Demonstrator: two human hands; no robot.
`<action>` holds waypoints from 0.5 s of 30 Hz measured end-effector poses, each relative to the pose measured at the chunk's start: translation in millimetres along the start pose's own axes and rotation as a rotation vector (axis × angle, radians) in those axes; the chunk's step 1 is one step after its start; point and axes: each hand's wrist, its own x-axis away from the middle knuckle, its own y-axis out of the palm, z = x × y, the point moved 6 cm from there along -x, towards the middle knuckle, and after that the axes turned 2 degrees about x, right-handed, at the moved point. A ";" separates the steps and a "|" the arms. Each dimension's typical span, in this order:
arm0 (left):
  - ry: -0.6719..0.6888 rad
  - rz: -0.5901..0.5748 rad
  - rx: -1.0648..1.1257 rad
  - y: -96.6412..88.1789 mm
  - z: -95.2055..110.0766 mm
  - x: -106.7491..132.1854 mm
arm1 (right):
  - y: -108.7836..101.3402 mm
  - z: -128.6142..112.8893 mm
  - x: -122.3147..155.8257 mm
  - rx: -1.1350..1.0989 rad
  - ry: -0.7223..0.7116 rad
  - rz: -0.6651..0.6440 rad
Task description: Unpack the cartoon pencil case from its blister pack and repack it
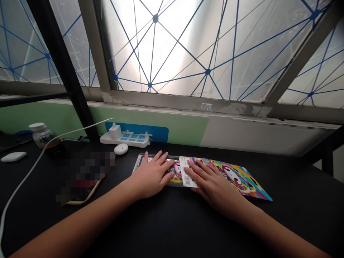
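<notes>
My left hand [150, 175] lies flat with fingers spread on a clear plastic case [142, 161] that shows a colourful cartoon print. My right hand [212, 182] rests flat, fingers stretched out, on a colourful cartoon card [242, 177] and on a white barcode label [185, 172] between the case and the card. Both lie on a black desk [174, 222] below a window. Neither hand grips anything.
A white power strip [129, 139] with a plugged charger and white cable [32, 165] sits at the back left. Near it are a small white oval case [120, 148], a bottle with a white cap [43, 138], another white case [13, 156] and a blurred flat object [83, 179].
</notes>
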 end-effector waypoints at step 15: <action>-0.048 -0.161 0.089 -10.8 -21.3 -0.1 | 2.0 53.8 48.4 0.088 -0.077 -0.039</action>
